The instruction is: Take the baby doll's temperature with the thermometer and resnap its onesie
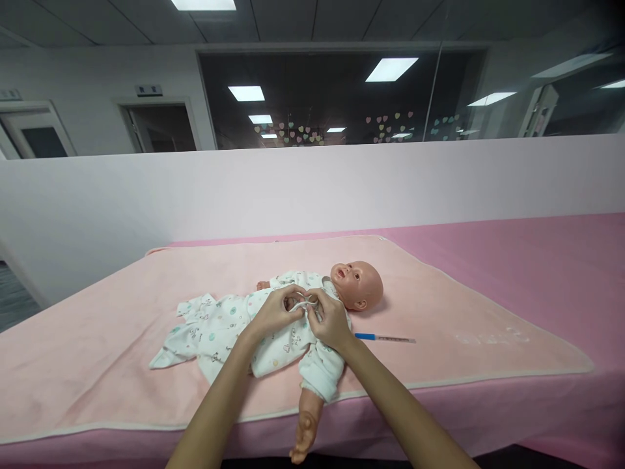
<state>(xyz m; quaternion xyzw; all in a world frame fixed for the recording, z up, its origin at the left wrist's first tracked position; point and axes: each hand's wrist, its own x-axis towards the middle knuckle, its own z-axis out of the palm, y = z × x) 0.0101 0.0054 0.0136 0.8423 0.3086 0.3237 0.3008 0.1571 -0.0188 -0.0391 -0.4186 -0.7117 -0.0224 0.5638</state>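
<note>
A baby doll (362, 284) lies on its back with its head to the right, dressed in a white printed baby outfit (280, 352). Over the doll's chest, my left hand (277, 311) pinches the front edge of the outfit. Close beside it, my right hand (330, 319) pinches the same fabric, the fingertips of both hands almost meeting. Whatever fastening may be between the fingers is too small to make out. One doll arm (307, 423) sticks out of its sleeve toward me, past the table's near edge. The outfit's legs spread flat to the left.
A thermometer with a blue end (385, 338) lies right of the doll's shoulder. Under everything is a peach blanket (469, 306) on a pink-covered table (561, 280). Behind the table stands a low white partition (312, 192), with a dark window (332, 98) beyond.
</note>
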